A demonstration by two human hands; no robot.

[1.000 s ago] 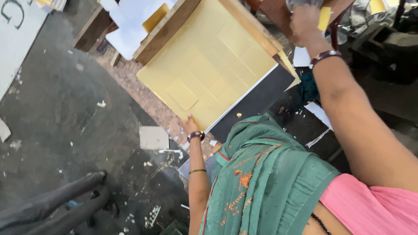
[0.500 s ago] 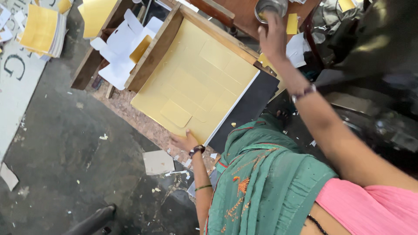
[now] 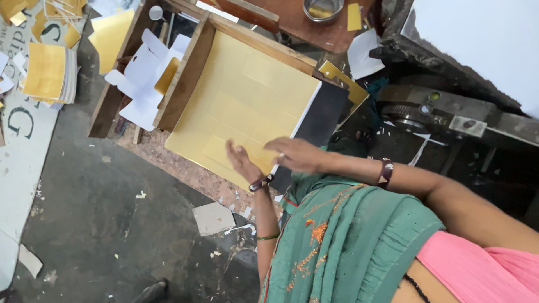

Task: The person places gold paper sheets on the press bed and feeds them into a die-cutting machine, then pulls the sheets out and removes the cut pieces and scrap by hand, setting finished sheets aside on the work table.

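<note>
Right hand point(image 3: 295, 154) has come down from the metal bowl point(image 3: 323, 8) at 12 o'clock; both hands are lying open and flat, grasping nothing. Left hand point(image 3: 240, 160) is pressing the yellow wood-framed square screen point(image 3: 247, 95) at centre.

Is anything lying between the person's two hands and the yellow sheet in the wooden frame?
Nothing visible does. The left hand and right hand are both already over the near edge of the yellow sheet inside the wooden frame, with only bare sheet beneath them.
</note>
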